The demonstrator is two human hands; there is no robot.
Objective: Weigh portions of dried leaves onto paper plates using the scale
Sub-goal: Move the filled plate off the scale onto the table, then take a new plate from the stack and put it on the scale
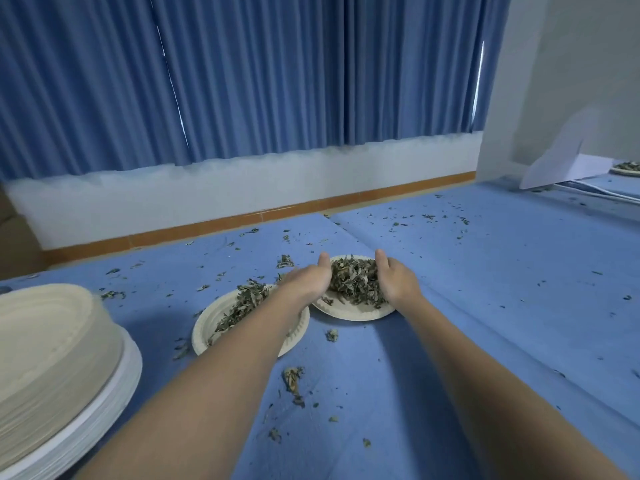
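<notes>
Two paper plates lie on the blue cloth. On the far plate (356, 311) a heap of dried leaves (353, 280) is cupped from both sides: my left hand (310, 280) presses its left flank and my right hand (398, 280) its right flank, thumbs pointing away from me. The near plate (204, 329) holds a smaller pile of leaves (242, 303), and my left forearm crosses over its right half. No scale is in view.
A tall stack of paper plates (52, 358) stands at the left edge. Loose leaf bits (293, 379) litter the blue table cover (502, 289). At the far right, white paper (568, 161) and another leaf-filled plate (627, 168). Blue curtains (242, 74) hang behind.
</notes>
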